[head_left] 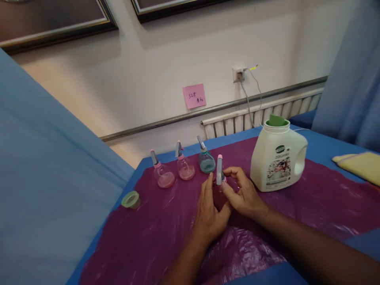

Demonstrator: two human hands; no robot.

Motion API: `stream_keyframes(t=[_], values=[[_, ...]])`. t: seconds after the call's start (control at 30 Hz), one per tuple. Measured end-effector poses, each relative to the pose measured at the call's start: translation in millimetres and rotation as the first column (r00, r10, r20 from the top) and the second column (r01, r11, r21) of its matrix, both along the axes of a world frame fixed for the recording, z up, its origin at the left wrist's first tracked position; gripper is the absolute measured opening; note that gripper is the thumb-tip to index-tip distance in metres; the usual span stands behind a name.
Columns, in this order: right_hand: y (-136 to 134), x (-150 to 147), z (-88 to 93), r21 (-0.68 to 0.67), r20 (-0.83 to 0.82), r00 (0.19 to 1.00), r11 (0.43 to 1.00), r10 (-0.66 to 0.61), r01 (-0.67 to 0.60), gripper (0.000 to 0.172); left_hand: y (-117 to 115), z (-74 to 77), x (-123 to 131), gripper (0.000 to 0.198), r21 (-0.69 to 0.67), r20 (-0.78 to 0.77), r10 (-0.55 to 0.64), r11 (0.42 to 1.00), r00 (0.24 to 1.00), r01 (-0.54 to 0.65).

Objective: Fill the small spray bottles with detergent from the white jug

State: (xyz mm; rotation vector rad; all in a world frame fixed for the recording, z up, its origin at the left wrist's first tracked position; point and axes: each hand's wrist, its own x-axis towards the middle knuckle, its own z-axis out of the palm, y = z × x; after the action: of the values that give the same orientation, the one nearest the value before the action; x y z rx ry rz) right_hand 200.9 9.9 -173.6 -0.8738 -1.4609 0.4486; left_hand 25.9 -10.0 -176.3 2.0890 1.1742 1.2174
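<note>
Both of my hands meet at the middle of the table around a small clear bottle whose grey and pink spray top (219,169) sticks up between them. My left hand (209,213) cups the bottle's body from the left. My right hand (242,194) has its fingers closed around the spray top's base from the right. The bottle's body is mostly hidden by my fingers. Behind my hands stand three more small spray bottles: two pink ones (164,175) (185,167) and a teal one (206,160).
A large white detergent jug (277,158) with an open green neck stands to the right. Its green cap (131,199) lies at the left on the purple plastic sheet (154,241). A yellow cloth (360,165) lies at the far right. Blue fabric surrounds the table.
</note>
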Motion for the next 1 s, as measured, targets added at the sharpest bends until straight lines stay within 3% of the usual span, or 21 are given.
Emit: stream_keyframes(t=[0.47, 0.73, 1.0], values=[[1, 5, -2.4, 0.029, 0.018, 0.999, 0.999, -0.036, 0.035, 0.029, -1, -3.2, 1, 0.091, 0.006, 0.016, -0.033, 0.999, 0.999, 0.032], [3, 19, -6.0, 0.012, 0.013, 1.0, 1.0, 0.019, -0.019, 0.028, 0, -0.8, 3, 0.1, 0.012, 0.021, -0.005, 1.0, 1.0, 0.005], [1, 24, -6.3, -0.039, -0.044, 0.997, 0.997, 0.066, -0.067, 0.033, 6, -1.4, 5, 0.069, 0.101, 0.084, 0.036, 0.994, 0.996, -0.045]])
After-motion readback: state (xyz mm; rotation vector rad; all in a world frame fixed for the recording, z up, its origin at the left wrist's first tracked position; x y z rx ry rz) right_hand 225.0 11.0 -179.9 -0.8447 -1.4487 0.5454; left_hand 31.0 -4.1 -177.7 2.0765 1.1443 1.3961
